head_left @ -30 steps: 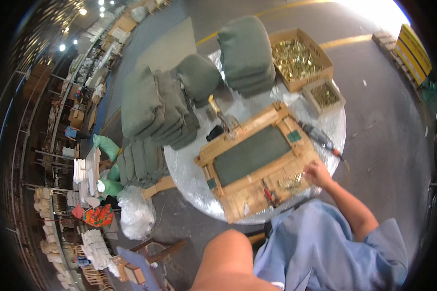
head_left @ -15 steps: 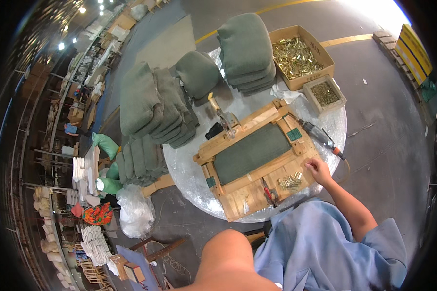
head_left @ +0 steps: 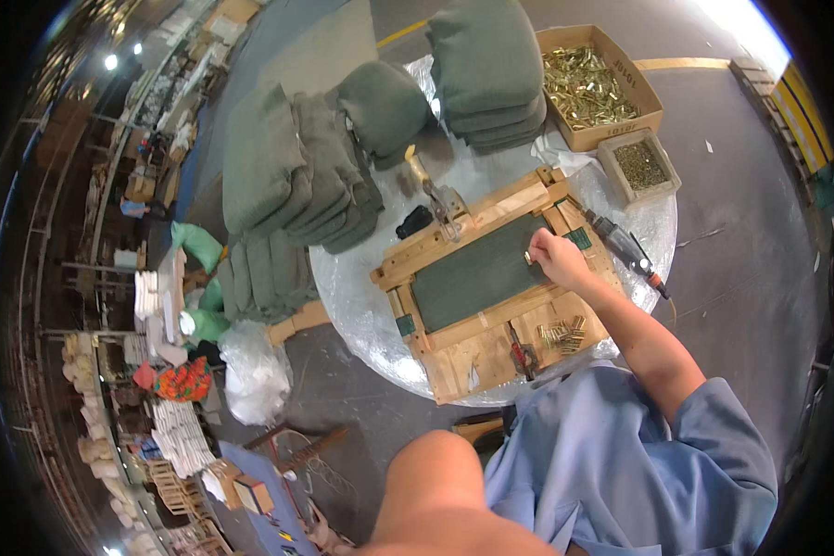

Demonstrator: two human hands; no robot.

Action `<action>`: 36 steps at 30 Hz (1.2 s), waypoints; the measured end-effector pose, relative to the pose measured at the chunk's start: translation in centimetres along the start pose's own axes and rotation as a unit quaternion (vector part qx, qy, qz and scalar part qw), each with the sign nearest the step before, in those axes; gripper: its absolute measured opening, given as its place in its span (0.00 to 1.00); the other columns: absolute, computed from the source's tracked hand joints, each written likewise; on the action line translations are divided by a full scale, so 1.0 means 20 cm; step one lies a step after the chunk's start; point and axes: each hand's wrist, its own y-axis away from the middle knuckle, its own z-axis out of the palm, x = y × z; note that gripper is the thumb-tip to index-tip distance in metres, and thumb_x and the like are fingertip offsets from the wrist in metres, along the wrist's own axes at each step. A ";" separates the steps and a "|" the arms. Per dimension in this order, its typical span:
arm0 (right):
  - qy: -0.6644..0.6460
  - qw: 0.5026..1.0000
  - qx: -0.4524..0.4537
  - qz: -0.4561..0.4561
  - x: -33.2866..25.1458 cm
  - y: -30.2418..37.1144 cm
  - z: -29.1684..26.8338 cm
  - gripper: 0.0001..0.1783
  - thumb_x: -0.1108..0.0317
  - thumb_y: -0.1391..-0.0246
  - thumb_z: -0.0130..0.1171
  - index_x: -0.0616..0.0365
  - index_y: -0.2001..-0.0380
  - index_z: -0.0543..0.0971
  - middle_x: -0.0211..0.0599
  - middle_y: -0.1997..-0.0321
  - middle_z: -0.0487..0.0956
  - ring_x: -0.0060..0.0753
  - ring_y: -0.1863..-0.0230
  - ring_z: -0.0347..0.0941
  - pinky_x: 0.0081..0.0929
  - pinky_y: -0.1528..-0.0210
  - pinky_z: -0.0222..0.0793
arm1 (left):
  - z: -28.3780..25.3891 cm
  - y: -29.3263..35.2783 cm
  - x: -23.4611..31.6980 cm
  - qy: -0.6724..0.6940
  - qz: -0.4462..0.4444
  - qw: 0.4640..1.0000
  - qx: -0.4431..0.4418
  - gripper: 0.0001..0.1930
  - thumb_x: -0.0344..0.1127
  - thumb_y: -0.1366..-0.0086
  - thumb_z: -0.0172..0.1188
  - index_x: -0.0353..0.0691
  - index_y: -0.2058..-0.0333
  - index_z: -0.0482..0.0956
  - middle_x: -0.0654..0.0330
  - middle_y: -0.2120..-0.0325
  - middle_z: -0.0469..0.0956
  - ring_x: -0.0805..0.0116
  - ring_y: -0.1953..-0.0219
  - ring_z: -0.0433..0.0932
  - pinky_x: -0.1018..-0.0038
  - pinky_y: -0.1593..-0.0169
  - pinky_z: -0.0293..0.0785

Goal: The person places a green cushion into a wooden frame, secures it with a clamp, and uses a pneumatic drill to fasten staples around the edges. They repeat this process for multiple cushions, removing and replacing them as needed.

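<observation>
My right hand (head_left: 553,257) is over the right end of a flat dark green panel (head_left: 473,283). Its fingers are pinched on a small brass-coloured metal piece (head_left: 528,258). The panel lies inside a wooden frame jig (head_left: 463,357) with green corner blocks. A toggle clamp (head_left: 447,211) with a yellowish handle sits at the jig's far side. On the near side lie a red-handled clamp (head_left: 523,353) and a small pile of brass-coloured metal pieces (head_left: 562,334). To the right is a power driver (head_left: 625,246). My left hand is out of sight.
The jig sits on a round table covered in clear plastic (head_left: 352,329). Stacked grey-green cushions (head_left: 486,69) stand behind and left. A carton of brass-coloured pieces (head_left: 653,88) and a bin of small fasteners (head_left: 639,167) stand far right. A plastic bag (head_left: 255,380) lies left.
My right hand has moved from beside the near pile, up and left, to over the green panel. The metal piece now shows at its fingertips. The whole view has shifted slightly.
</observation>
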 end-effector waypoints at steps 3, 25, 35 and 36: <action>-0.053 0.995 0.024 -0.075 0.08 -0.15 -0.14 0.08 0.66 0.35 0.69 0.56 0.59 0.81 0.42 0.62 0.84 0.45 0.59 0.83 0.41 0.55 0.78 | -0.05 0.02 0.00 0.000 0.009 1.000 0.019 0.20 0.46 0.15 0.50 0.32 0.49 0.82 0.48 0.55 0.86 0.55 0.51 0.87 0.63 0.45 0.82; 0.261 0.952 0.040 -0.157 0.18 -0.27 -0.31 0.09 0.62 0.44 0.72 0.46 0.61 0.86 0.31 0.50 0.81 0.47 0.41 0.75 0.48 0.40 0.73 | -0.28 -0.01 -0.04 -0.020 0.000 0.999 0.044 0.21 0.47 0.15 0.50 0.33 0.47 0.81 0.47 0.52 0.86 0.53 0.49 0.86 0.61 0.44 0.83; 0.269 0.954 0.079 -0.102 0.06 -0.25 -0.21 0.11 0.64 0.42 0.71 0.45 0.57 0.83 0.30 0.52 0.82 0.45 0.41 0.76 0.47 0.42 0.70 | -0.27 0.06 0.00 -0.033 0.011 0.998 0.050 0.22 0.48 0.15 0.49 0.33 0.45 0.80 0.47 0.51 0.86 0.52 0.48 0.86 0.60 0.43 0.83; 0.250 0.960 0.061 -0.106 -0.01 -0.22 -0.22 0.11 0.64 0.42 0.71 0.45 0.57 0.83 0.30 0.52 0.82 0.46 0.41 0.77 0.47 0.42 0.70 | -0.24 0.08 0.01 -0.031 0.011 0.998 0.051 0.22 0.48 0.15 0.49 0.33 0.45 0.80 0.47 0.51 0.86 0.52 0.48 0.86 0.60 0.43 0.83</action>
